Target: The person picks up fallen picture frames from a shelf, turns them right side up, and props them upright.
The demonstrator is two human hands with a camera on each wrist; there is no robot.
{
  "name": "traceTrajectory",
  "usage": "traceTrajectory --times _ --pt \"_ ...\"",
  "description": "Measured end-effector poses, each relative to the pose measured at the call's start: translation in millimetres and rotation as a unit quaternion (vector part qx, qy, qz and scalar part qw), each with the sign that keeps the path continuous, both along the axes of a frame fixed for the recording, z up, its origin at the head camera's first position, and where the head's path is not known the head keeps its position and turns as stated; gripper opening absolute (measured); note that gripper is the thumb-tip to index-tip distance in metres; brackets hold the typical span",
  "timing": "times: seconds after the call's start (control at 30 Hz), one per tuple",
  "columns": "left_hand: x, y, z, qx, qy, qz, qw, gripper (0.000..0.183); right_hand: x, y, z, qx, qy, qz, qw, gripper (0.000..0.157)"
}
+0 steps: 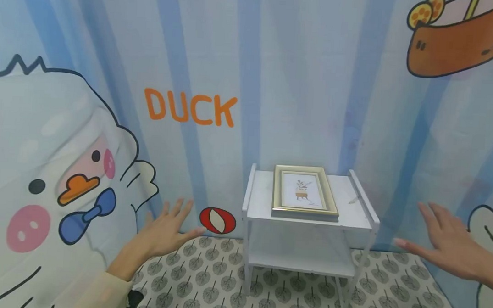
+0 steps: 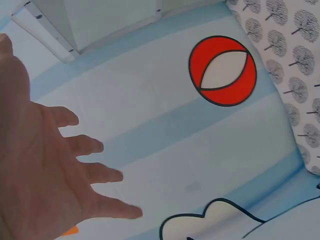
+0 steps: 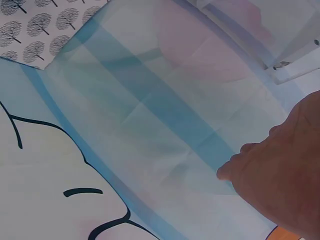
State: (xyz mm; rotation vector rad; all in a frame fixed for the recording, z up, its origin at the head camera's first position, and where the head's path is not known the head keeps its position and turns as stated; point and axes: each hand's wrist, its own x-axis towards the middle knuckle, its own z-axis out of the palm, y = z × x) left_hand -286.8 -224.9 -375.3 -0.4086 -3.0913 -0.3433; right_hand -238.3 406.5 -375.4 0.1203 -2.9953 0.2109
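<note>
A picture frame [image 1: 333,201] with a pale gold border lies flat on the top shelf of a small white stand [image 1: 261,196]. Behind its glass is a print of a plant in a pot on legs. To the left of the stand, my left hand [image 1: 164,231] is held in the air with fingers spread, holding nothing; the left wrist view shows its palm and outstretched fingers [image 2: 107,175]. My right hand [image 1: 453,241] is raised on the stand's other side, fingers extended and thumb apart, with nothing in it. Both hands are apart from the frame.
The stand has raised side rails [image 1: 364,200] and a lower shelf [image 1: 299,259]. Close behind it hangs a striped cloth [image 1: 299,83] printed with a duck and lettering. Tree-patterned flooring [image 1: 199,285] lies underneath.
</note>
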Motion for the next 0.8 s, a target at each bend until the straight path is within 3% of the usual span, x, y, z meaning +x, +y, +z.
traceTrajectory --times 0.1,0.27,0.57,0.8 --pt "3.4 5.4 5.2 0.019 -0.007 -0.014 0.9997 0.103 1.4 -7.7 7.4 -0.014 -0.008 0.017 1.0 0.122" --pt "3.9 20.0 14.9 0.065 -0.002 -0.065 0.9957 0.096 2.1 -20.6 18.3 -0.031 -0.003 0.046 0.998 0.118" --pt "-2.4 57.8 43.0 0.12 0.019 -0.123 0.985 0.064 3.3 -42.0 39.4 -0.031 0.015 0.077 0.996 0.111" --pt "-8.6 79.6 62.3 0.137 0.038 -0.168 0.9755 0.046 4.8 -59.7 63.8 -0.041 0.018 0.127 0.991 0.104"
